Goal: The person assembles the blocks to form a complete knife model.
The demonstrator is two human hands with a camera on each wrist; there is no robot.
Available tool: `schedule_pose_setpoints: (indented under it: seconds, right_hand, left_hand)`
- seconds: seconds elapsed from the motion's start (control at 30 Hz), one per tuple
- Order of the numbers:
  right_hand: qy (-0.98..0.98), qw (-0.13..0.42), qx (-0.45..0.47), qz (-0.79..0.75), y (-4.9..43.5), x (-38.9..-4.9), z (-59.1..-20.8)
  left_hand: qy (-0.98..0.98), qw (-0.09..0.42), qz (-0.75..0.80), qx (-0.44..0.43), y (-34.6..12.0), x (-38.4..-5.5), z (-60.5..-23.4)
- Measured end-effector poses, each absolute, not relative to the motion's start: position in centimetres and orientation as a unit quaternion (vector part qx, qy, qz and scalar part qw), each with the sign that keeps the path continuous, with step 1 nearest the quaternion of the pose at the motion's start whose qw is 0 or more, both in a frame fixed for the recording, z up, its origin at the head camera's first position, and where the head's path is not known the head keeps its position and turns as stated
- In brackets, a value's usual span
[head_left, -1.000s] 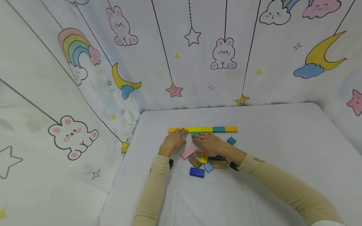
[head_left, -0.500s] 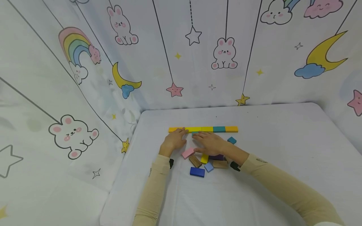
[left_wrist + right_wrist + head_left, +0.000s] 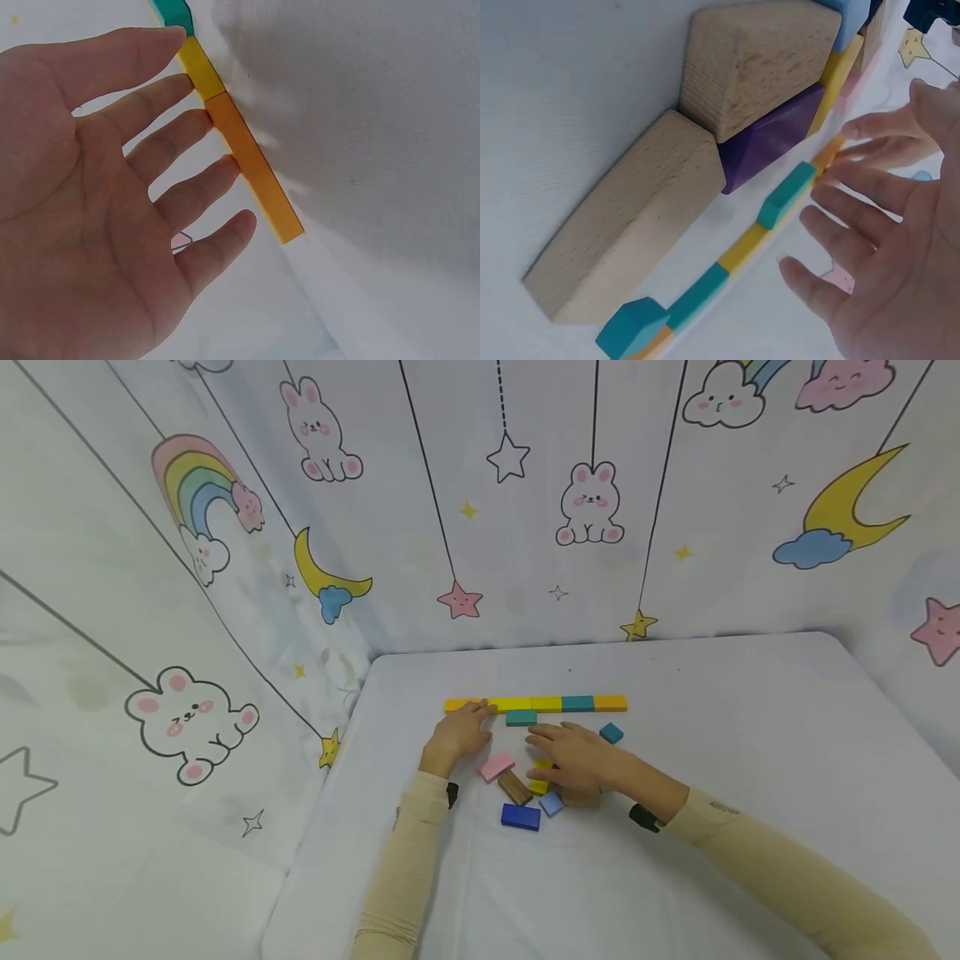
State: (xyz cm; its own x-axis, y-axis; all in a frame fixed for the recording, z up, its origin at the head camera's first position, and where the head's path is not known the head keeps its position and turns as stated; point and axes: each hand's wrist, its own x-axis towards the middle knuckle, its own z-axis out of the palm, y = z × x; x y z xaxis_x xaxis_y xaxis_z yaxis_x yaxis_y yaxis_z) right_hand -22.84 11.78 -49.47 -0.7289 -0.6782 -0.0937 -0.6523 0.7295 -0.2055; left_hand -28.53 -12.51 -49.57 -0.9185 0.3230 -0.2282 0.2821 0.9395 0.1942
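You appear to be aligning pieces: your left hand (image 3: 459, 731) rests extended fingertips against the block row (image 3: 546, 702), with the teal block (image 3: 521, 718) just on its near side. Your right hand (image 3: 576, 753), spread and holding nothing, hovers over the yellow block (image 3: 537, 787); the next move likely calls for a fresh pick, though the purple block (image 3: 772, 139) and wooden block (image 3: 757, 64) crowd that area.

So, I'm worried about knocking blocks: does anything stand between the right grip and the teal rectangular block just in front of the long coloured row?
Nothing visible does. Only white tabletop shows between the right grip and the teal rectangular block. The pink rectangular block lies nearer the person, outside that gap.
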Motion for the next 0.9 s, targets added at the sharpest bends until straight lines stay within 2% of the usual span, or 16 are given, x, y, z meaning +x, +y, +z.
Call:
schedule_pose_setpoints:
  seconds: [0.23, 0.9]
  right_hand:
    - [0.924, 0.109, -0.352, -0.106, 12.5, -21.4, -49.3]
    - [0.902, 0.104, -0.407, -0.098, 13.9, -19.5, -50.9]
  left_hand:
    - [0.976, 0.131, 0.081, 0.154, -12.6, -28.6, -49.8]
    - [0.976, 0.127, 0.076, 0.161, -12.6, -28.3, -49.7]
